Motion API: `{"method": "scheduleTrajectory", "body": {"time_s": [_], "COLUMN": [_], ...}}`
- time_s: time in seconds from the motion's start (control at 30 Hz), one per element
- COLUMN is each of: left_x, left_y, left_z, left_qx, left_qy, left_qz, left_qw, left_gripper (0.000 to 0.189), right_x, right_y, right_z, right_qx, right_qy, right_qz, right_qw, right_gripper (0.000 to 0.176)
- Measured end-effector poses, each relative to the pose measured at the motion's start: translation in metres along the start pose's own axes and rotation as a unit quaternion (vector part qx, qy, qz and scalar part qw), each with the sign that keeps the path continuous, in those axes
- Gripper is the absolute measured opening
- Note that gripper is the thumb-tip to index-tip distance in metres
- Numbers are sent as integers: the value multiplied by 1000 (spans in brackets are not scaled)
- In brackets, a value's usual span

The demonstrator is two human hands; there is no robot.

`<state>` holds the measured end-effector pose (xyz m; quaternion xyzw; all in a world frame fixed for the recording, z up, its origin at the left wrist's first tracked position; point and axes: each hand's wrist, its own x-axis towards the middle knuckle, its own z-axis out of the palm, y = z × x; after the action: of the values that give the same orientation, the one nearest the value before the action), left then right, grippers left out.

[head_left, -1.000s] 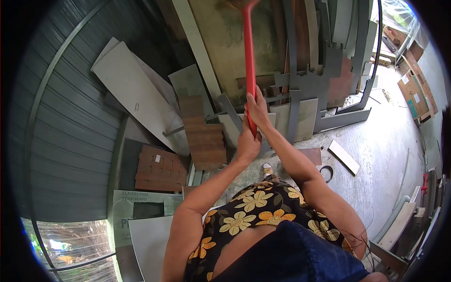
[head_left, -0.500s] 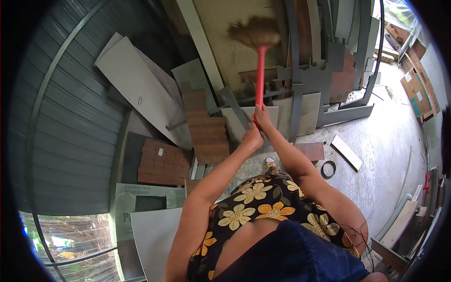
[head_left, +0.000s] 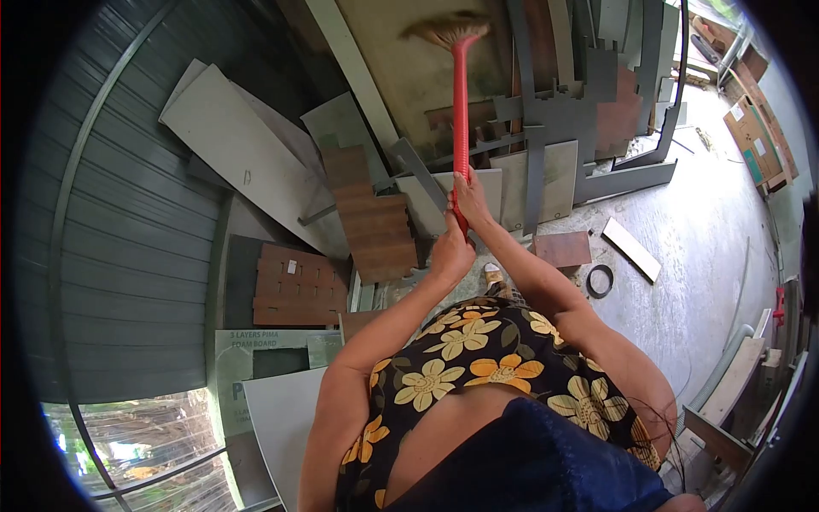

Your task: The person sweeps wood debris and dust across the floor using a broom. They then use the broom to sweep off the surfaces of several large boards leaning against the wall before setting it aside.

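Note:
Both hands are wrapped round the red handle of a soft broom [head_left: 461, 102] stretched out ahead of me. My right hand [head_left: 470, 198] grips it higher up, and my left hand [head_left: 452, 247] closes round the lower end just below. The broom's brown bristles [head_left: 444, 31] fan out at the top of the view, slightly blurred, over a tall yellowish panel [head_left: 401, 85]. Under the handle, pale board offcuts [head_left: 435, 183] and a grey strip [head_left: 418, 175] lean against the stack.
Cut boards and grey panels [head_left: 559, 119] lean at the upper right. Wood-grain pieces [head_left: 367, 213] and a long white board [head_left: 239, 145] stand on the left. On the concrete floor [head_left: 682, 239] lie a white strip [head_left: 631, 249], a black ring [head_left: 600, 281] and a brown board [head_left: 562, 248].
The broom head has swung further up and slightly left, away from me, its handle now more upright. Both hands have shifted a little left with it, keeping their grip.

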<state>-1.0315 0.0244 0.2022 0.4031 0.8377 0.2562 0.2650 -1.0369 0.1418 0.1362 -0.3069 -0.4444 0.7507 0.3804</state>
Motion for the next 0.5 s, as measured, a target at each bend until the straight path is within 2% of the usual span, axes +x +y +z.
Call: {"method": "scheduleTrajectory", "body": {"time_s": [0.13, 0.23, 0.3, 0.33, 0.37, 0.43, 0.47, 0.5], "left_x": [18, 14, 10, 9, 7, -6, -15, -29], "left_y": [-40, -27, -31, -35, -43, -39, -30, -12], "left_z": [31, 6, -6, -10, -10, -21, -29, -41], "left_qx": [40, -30, -82, -110, -117, -43, -4, -47], "left_qy": [4, -116, -115, -113, -75, -16, 10, 32], "left_qz": [-33, -167, -138, -123, -85, -64, -53, -65], "left_qw": [999, 979, 980, 980, 987, 997, 999, 996], "left_gripper": [62, 64, 60, 59, 56, 57, 58, 50], "right_x": [8, 22, 30, 23, 15, -19, -24, -25], "right_y": [42, 92, 115, 108, 101, 22, 14, 9], "right_z": [-6, -14, -17, -12, -9, 29, 36, 41], "right_qx": [-71, -134, -186, -214, -178, -102, -71, -39], "right_qy": [-7, 16, 8, 3, 2, 5, -11, -27], "right_qz": [47, 156, 154, 153, 150, 145, 130, 114], "right_qw": [996, 978, 970, 965, 972, 984, 989, 992], "right_gripper": [21, 25, 24, 23, 23, 22, 22, 22]}}
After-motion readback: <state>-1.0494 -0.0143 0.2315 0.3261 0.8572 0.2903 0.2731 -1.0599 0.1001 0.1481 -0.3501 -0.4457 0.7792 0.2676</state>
